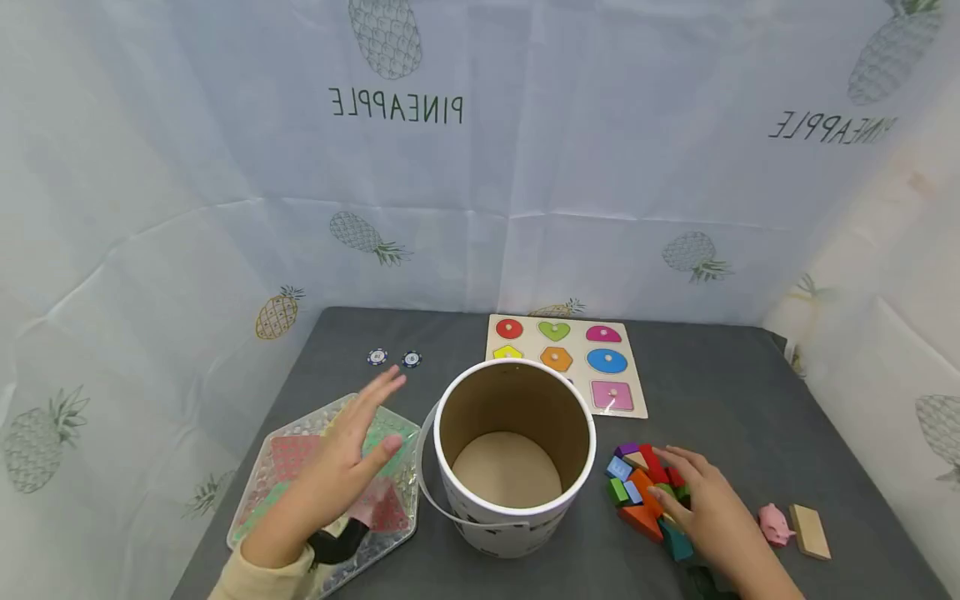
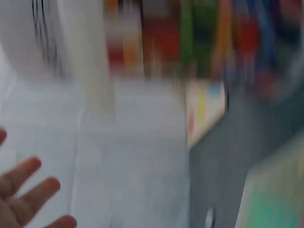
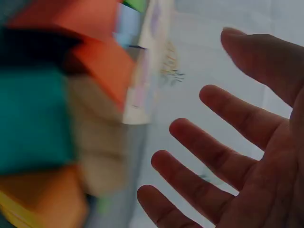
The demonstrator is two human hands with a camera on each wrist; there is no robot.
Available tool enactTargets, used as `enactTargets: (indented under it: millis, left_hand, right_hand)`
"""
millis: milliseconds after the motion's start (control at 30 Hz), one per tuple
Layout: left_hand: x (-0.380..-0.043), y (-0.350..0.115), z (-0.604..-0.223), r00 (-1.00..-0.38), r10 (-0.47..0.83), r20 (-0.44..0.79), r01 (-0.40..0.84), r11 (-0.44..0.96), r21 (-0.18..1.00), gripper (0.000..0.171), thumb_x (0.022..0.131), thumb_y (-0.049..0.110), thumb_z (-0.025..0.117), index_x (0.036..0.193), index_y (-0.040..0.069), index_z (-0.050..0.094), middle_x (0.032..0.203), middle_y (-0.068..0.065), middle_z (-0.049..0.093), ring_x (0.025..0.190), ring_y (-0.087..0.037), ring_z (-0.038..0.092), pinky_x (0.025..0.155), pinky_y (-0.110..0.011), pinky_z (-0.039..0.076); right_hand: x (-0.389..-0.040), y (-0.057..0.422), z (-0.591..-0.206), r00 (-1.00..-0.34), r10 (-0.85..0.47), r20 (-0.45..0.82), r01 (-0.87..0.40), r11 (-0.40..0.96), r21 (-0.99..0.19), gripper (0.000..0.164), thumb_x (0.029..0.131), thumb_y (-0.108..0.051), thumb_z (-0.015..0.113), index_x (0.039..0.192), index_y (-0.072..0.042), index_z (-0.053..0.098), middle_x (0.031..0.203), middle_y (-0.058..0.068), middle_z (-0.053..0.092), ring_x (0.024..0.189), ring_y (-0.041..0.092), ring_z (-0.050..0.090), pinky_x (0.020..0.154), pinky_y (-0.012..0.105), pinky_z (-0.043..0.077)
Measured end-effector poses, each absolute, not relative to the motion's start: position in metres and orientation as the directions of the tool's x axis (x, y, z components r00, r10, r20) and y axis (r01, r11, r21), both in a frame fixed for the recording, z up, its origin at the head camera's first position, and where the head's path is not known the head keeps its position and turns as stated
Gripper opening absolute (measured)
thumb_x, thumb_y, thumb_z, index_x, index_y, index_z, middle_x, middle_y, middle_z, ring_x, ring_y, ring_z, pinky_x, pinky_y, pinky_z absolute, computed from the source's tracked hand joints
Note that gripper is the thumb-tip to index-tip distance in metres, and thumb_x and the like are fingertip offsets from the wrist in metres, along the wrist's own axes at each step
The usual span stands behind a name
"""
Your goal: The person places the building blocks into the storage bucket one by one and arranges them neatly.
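Note:
My left hand (image 1: 337, 471) hovers with fingers extended over a clear, many-sided tray (image 1: 371, 560) holding red and green patterned pieces. Nothing is in its grasp, and its fingers (image 2: 28, 180) are spread in the left wrist view. To its right stands a white bucket (image 1: 510, 543) with a brown inside and a thin handle. Beyond the bucket, my right hand (image 1: 708, 504) is beside a pile of coloured wooden blocks (image 1: 643, 485), its fingertips overlapping the right side of the pile. In the right wrist view the fingers (image 3: 213, 147) are spread and hold nothing; blurred blocks fill the left side.
Behind the bucket lies a wooden shape puzzle board (image 1: 622, 392), partly hidden by it. Two poker chips (image 1: 411, 359) sit at the back left. A pink toy pig (image 1: 774, 525) and a plain wooden block (image 1: 810, 532) are at the right. Pineapple-print curtains (image 1: 525, 167) surround the dark table.

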State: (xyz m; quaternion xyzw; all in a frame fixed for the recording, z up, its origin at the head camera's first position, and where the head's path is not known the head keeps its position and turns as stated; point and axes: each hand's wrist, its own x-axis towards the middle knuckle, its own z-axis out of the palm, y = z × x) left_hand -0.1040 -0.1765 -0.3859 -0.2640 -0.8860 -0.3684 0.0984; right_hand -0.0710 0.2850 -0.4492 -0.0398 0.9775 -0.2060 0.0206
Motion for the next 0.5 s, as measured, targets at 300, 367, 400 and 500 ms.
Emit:
enactTargets:
  millis: [300, 367, 400, 500]
  left_hand:
    - [-0.085, -0.115, -0.399, -0.926, 0.241, 0.289, 0.334, 0.174, 0.926, 0.056, 0.098, 0.017, 0.053, 0.148, 0.029, 0.029, 0.154, 0.008, 0.025, 0.14, -0.025, 0.021, 0.106, -0.06, 0.016]
    - [-0.084, -0.109, -0.402, -0.928, 0.245, 0.281, 0.319, 0.132, 0.938, 0.056, 0.099, 0.017, 0.051, 0.148, 0.027, 0.028, 0.153, 0.005, 0.025, 0.139, -0.024, 0.022, 0.106, -0.059, 0.017]
    - [-0.084, -0.107, -0.403, -0.926, 0.252, 0.282, 0.316, 0.107, 0.943, 0.056, 0.099, 0.016, 0.05, 0.149, 0.026, 0.027, 0.153, 0.004, 0.025, 0.139, -0.024, 0.023, 0.107, -0.057, 0.019]
    - [-0.083, -0.102, -0.405, -0.917, 0.266, 0.298, 0.321, 0.047, 0.946, 0.056, 0.1, 0.012, 0.045, 0.15, 0.023, 0.024, 0.153, -0.001, 0.025, 0.139, -0.023, 0.023, 0.109, -0.044, 0.023]
  right_hand:
    - [-0.066, 0.29, -0.485, -0.998, -0.039, 0.039, -0.051, 0.92, -0.389, 0.05, 0.072, -0.03, 0.083, 0.116, -0.012, 0.068, 0.116, 0.017, 0.06, 0.102, 0.04, 0.055, 0.081, 0.064, 0.04]
    - [-0.062, 0.29, -0.485, -0.998, -0.035, 0.048, -0.05, 0.928, -0.368, 0.05, 0.069, -0.03, 0.085, 0.114, -0.013, 0.069, 0.113, 0.015, 0.062, 0.1, 0.039, 0.055, 0.081, 0.062, 0.041]
    - [-0.06, 0.29, -0.485, -0.998, -0.039, 0.055, -0.056, 0.934, -0.353, 0.051, 0.068, -0.03, 0.086, 0.113, -0.013, 0.07, 0.111, 0.013, 0.062, 0.1, 0.038, 0.054, 0.081, 0.062, 0.042]
    - [-0.053, 0.287, -0.485, -0.995, -0.056, 0.084, -0.079, 0.947, -0.311, 0.052, 0.063, -0.034, 0.088, 0.109, -0.015, 0.072, 0.106, 0.01, 0.063, 0.098, 0.035, 0.052, 0.08, 0.06, 0.043]
